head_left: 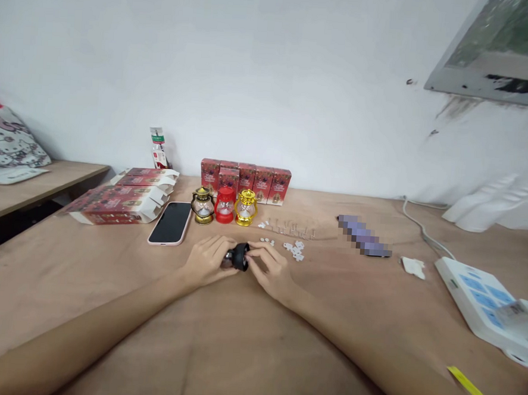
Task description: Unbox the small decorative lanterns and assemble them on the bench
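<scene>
A small black lantern [241, 257] lies on its side between my two hands, its base turned right. My left hand [209, 260] wraps round its top and clear middle. At the base, the thumb and fingers of my right hand [272, 268] are closed on the rim; any small part between them is hidden. Just beyond stand a bronze lantern [202, 207], a red lantern [225, 206] and a gold lantern [246, 208] in a row. Small white plastic pieces [295, 249] and thin clear pieces [292, 229] lie scattered beyond my right hand.
Red printed boxes [279, 186] stand by the wall; flattened ones [125, 200] lie left. A phone [170, 223] is near my left hand. Rightward are a pixelated purple item [363, 236], a white scrap [413, 267], a power strip [477, 294] and a yellow strip [476, 390].
</scene>
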